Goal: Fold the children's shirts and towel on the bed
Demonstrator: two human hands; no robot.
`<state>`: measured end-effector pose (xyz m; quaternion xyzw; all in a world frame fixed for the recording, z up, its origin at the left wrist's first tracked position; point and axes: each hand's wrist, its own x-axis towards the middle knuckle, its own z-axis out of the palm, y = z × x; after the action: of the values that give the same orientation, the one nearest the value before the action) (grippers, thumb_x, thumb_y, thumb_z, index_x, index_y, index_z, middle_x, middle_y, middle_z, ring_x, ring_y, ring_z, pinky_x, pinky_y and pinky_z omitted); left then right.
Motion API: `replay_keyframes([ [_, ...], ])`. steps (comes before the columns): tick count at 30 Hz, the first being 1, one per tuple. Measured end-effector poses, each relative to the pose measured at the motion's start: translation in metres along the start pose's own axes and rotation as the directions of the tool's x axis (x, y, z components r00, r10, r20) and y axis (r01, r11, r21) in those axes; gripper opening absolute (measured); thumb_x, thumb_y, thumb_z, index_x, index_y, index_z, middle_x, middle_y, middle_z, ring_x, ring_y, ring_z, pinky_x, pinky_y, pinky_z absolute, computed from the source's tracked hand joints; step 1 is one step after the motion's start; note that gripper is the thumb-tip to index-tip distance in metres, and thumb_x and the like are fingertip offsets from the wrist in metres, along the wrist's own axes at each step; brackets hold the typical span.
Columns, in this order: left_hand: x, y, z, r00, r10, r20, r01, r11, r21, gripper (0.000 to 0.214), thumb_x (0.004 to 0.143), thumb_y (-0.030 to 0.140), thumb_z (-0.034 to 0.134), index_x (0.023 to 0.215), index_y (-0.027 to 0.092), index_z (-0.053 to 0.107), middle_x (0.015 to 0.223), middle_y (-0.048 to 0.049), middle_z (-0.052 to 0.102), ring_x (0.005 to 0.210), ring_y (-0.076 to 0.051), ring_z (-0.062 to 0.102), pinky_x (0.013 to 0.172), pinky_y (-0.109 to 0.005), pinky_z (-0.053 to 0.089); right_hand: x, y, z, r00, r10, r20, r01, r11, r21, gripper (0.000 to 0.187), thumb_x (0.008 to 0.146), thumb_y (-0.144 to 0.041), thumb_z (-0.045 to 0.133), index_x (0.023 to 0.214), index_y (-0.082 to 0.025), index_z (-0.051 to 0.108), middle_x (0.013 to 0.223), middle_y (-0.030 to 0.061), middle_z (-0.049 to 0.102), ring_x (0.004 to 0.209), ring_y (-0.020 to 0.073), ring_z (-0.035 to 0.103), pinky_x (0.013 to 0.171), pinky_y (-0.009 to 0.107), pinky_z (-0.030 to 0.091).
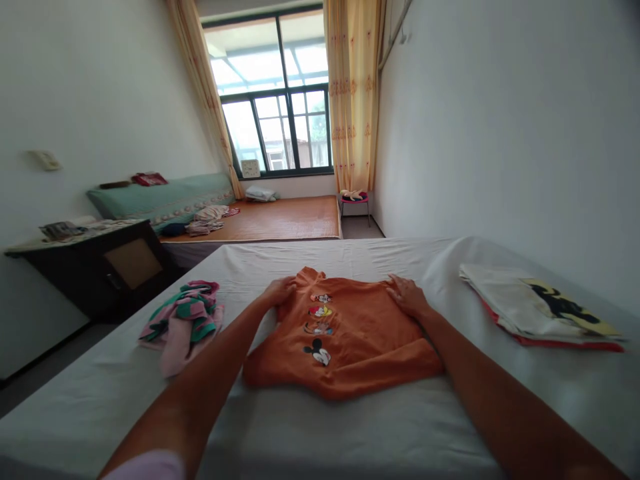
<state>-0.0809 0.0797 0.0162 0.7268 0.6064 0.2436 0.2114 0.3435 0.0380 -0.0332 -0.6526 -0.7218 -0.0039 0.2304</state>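
a burnt-orange, long-sleeved cloth top with a column of cartoon faces (360,327) lies just below the centre of the frame, spread on a bed under a pale, smooth sheet (380,430). i'd judge it light, soft and limp, nothing fragile, likely to wrinkle or sag if lifted by one point, so the two upper corners look the best places to take hold. the left hand (283,291) curls at its upper left edge and the right hand (409,295) lies over its upper right; from here i cannot tell whether either pinches the cloth or only rests. the bed's far edge runs close above the top. a crumpled pink-and-green cloth bundle (187,320) crowds the left; bare sheet opens at lower centre and rightward, up to a folded white garment with a black-and-yellow print (520,297) at right.
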Motion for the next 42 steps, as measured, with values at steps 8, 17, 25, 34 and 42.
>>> replay_keyframes([
  [8,-0.020,-0.006,0.025,0.965,0.224,-0.134,-0.169,0.926,0.337,0.036,0.091,0.030,0.043,0.117,0.023,0.067,0.128,-0.0041,0.061,0.118,-0.020,0.051,0.106,-0.034,0.035,0.008,0.012,0.007,0.999,0.010,-0.038,-0.009,1.000,0.023,0.029,0.089,-0.039,0.045,0.100,-0.021,0.065,0.110,0.0098,0.063,0.103,0.0257,0.054,0.088,0.037,0.043],
  [17,-0.020,-0.008,0.025,0.952,0.246,-0.182,-0.185,0.937,0.296,0.032,0.090,0.027,0.046,0.112,0.026,0.069,0.125,-0.0026,0.062,0.113,-0.021,0.052,0.101,-0.034,0.038,0.003,0.018,0.007,0.994,0.086,-0.068,-0.056,0.929,0.367,0.020,0.081,-0.042,0.051,0.090,-0.023,0.050,0.083,0.0022,0.063,0.078,0.0193,0.061,0.075,0.032,0.049],
  [25,-0.027,-0.015,0.021,0.955,0.221,-0.197,-0.193,0.969,0.156,0.032,0.087,0.019,0.047,0.108,0.024,0.070,0.123,-0.0024,0.063,0.113,-0.018,0.053,0.103,-0.030,0.037,0.006,0.015,0.008,0.991,0.131,0.001,-0.119,0.900,0.420,0.046,0.077,-0.045,0.056,0.117,-0.024,0.051,0.100,0.0053,0.067,0.095,0.0227,0.065,0.089,0.038,0.050],
  [34,-0.025,-0.015,0.017,0.971,0.155,-0.184,-0.140,0.986,0.094,0.033,0.085,0.016,0.049,0.109,0.024,0.070,0.128,-0.0029,0.061,0.119,-0.018,0.051,0.105,-0.030,0.037,0.005,0.013,0.009,0.974,0.221,-0.052,-0.180,0.892,0.415,0.039,0.080,-0.047,0.052,0.109,-0.023,0.059,0.106,0.0088,0.069,0.100,0.0251,0.064,0.091,0.040,0.048],
  [42,-0.026,-0.013,0.018,0.973,0.143,-0.183,-0.121,0.985,0.122,0.034,0.086,0.017,0.047,0.110,0.025,0.069,0.128,-0.0014,0.061,0.119,-0.018,0.051,0.106,-0.032,0.037,0.000,0.020,0.005,0.968,0.244,-0.061,-0.171,0.815,0.554,0.050,0.076,-0.045,0.054,0.119,-0.019,0.055,0.091,0.0062,0.072,0.082,0.0222,0.067,0.075,0.035,0.053],
])
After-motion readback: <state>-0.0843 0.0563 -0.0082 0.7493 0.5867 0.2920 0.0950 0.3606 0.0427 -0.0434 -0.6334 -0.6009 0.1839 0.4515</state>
